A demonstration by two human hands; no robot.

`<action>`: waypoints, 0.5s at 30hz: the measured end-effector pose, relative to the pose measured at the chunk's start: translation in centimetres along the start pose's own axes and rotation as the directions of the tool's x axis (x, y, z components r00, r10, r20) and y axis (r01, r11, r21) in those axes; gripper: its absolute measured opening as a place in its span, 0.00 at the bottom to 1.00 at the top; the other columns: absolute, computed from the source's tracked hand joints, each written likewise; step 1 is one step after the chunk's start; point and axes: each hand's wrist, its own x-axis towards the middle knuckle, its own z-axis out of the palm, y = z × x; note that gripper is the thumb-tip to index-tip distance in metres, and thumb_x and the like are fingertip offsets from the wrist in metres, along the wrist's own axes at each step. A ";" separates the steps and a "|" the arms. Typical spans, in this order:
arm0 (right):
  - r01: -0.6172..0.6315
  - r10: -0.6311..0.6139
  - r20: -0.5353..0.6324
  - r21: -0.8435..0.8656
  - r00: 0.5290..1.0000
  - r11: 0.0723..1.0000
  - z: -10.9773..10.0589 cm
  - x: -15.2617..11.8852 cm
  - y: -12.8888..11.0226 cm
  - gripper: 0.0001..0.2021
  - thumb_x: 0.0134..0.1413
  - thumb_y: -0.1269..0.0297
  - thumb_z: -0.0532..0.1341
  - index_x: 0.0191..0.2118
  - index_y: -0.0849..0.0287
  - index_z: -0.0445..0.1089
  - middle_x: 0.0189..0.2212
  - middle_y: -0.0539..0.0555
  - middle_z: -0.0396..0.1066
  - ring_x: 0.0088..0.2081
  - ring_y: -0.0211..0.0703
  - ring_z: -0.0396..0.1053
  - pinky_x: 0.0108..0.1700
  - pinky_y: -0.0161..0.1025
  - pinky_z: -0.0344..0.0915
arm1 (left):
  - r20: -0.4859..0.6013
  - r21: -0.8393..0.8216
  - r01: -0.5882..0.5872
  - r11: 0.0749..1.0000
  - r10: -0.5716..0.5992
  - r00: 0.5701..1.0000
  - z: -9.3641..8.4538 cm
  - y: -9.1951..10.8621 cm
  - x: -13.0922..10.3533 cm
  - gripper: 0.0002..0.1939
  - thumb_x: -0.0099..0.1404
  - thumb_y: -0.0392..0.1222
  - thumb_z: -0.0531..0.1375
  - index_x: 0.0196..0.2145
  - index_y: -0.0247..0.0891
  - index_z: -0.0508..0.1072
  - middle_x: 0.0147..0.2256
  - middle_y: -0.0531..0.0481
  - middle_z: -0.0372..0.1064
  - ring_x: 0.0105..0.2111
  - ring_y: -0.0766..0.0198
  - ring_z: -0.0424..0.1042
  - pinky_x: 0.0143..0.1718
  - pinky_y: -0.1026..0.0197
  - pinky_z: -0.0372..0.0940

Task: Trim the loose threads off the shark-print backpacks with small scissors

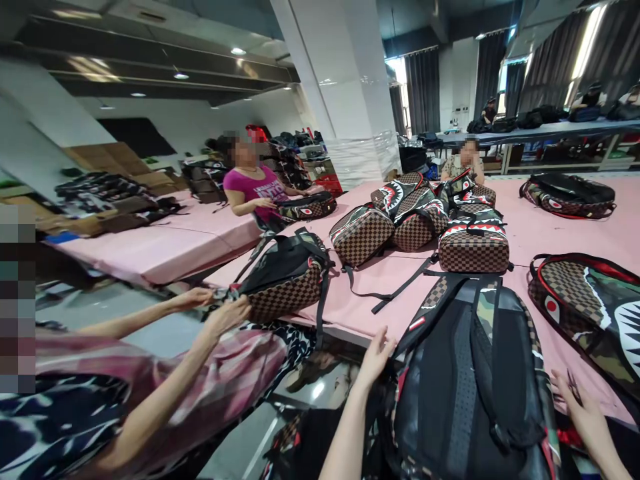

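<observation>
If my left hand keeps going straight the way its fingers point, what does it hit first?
Most likely the left hand meets the shoulder strap of the backpack lying back-up on the pink table; depth is unclear.

- The backpack (pixel 475 380) nearest you lies back side up on the pink table's near edge, its bottom end hanging toward you and its top pointing away.
- Its back panel is black, with a padded mesh strip running down the middle.
- Two shoulder straps cross the panel; their upper ends are brown checkerboard with a camouflage patch.
- Red trim shows along the lower side edges, and a checkered-and-camouflage border frames the black panel.
- The bag looks filled out rather than flat.
- Its left edge meets your fingertips; its right lower corner sits just beside your other hand, contact unclear.
</observation>
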 end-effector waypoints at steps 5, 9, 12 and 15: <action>-0.100 0.101 0.001 -0.127 0.995 0.987 1.7 -1.1 0.2 0.39 0.40 0.35 0.51 0.52 0.59 0.66 0.51 0.58 0.64 0.54 0.61 0.58 0.54 0.52 0.57 | 0.244 -0.036 0.064 0.997 -0.053 0.968 4.2 0.3 0.0 0.28 0.53 0.56 0.60 0.46 0.36 0.69 0.49 0.43 0.66 0.52 0.54 0.63 0.55 0.53 0.55; -0.155 0.162 0.023 -0.190 0.986 0.969 1.9 -2.4 0.3 0.41 0.43 0.34 0.49 0.56 0.60 0.61 0.52 0.58 0.62 0.55 0.59 0.57 0.55 0.52 0.54 | 0.332 -0.098 0.053 0.994 -0.017 0.943 5.3 0.5 -1.4 0.33 0.45 0.51 0.67 0.48 0.36 0.68 0.45 0.45 0.70 0.45 0.56 0.69 0.49 0.56 0.62; -0.085 0.086 -0.006 -0.237 0.996 0.968 1.1 -2.3 -0.7 0.37 0.44 0.36 0.50 0.51 0.60 0.67 0.49 0.58 0.66 0.53 0.60 0.60 0.53 0.50 0.57 | 0.276 -0.139 0.034 0.990 0.006 0.961 5.6 0.3 -2.6 0.33 0.43 0.51 0.67 0.45 0.32 0.70 0.43 0.42 0.71 0.43 0.54 0.69 0.48 0.56 0.62; 0.094 -0.094 0.011 -0.263 0.996 0.960 -0.8 -0.8 -2.3 0.33 0.45 0.39 0.52 0.47 0.62 0.71 0.47 0.58 0.68 0.52 0.56 0.62 0.52 0.45 0.59 | 0.163 -0.160 0.012 0.987 0.014 0.987 6.2 0.2 -4.8 0.31 0.47 0.56 0.63 0.42 0.29 0.71 0.42 0.40 0.70 0.45 0.53 0.68 0.49 0.56 0.60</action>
